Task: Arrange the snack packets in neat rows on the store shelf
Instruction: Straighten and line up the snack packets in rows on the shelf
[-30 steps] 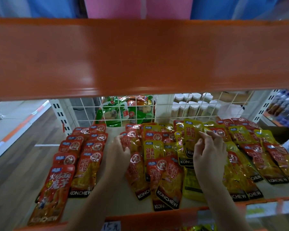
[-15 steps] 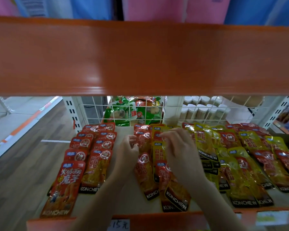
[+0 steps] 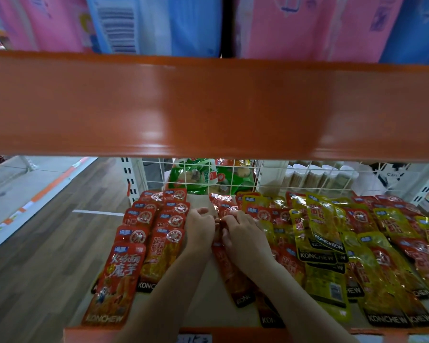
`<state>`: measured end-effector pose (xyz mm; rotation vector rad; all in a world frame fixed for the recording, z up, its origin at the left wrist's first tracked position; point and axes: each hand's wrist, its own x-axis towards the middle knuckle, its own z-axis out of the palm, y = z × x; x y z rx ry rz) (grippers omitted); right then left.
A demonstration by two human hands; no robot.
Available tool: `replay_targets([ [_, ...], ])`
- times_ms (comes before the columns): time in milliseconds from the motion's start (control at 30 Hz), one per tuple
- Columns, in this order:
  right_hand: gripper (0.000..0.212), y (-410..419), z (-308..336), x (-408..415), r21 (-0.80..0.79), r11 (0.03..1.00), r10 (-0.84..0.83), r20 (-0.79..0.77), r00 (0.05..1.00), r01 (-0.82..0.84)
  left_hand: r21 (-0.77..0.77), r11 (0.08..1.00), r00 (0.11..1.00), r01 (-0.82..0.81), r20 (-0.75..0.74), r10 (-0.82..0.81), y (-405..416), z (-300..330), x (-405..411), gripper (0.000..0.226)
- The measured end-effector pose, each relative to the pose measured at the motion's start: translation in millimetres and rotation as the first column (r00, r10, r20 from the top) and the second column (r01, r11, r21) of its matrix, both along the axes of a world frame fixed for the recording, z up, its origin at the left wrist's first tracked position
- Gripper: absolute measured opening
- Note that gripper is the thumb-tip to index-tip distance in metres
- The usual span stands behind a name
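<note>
Head view, frame centre: I log left hand (image 3: 200,230) and right hand (image 3: 243,237), fingers curled onto red packet (image 3: 233,276), apparently squaring its row.

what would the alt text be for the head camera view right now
Two bare hands, left hand and right hand, meet over a red snack packet mid-shelf, between two tidy rows of red packets and a jumbled pile of yellow and red packets. An orange shelf beam fills the upper frame.
</note>
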<state>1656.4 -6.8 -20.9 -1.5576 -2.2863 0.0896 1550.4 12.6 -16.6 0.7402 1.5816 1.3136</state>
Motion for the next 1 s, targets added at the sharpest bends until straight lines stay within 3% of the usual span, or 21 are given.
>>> replay_targets([
  [233,0.030,-2,3,0,0.011,1.000,0.013,0.006,1.000,-0.013,-0.070,0.972,0.896,0.224,-0.378,-0.234,13,5,-2,0.007],
  [467,0.030,2,2,1,0.012,1.000,0.004,0.053,0.999,-0.005,-0.028,0.965,0.689,0.260,-0.695,-0.206,11,1,-7,0.017],
  [600,0.029,5,6,2,-0.017,1.000,-0.004,0.085,0.996,0.005,-0.015,0.965,0.598,0.261,-0.783,-0.174,9,12,-19,0.027],
  [767,0.027,13,18,-13,0.012,0.999,0.045,0.069,0.997,-0.046,-0.104,0.947,0.461,0.304,-0.854,-0.242,19,15,-42,0.013],
  [1000,0.036,33,18,-35,-0.098,0.989,0.125,0.198,0.972,-0.107,-0.046,0.951,0.401,0.306,-0.900,-0.173,10,15,-57,0.014],
])
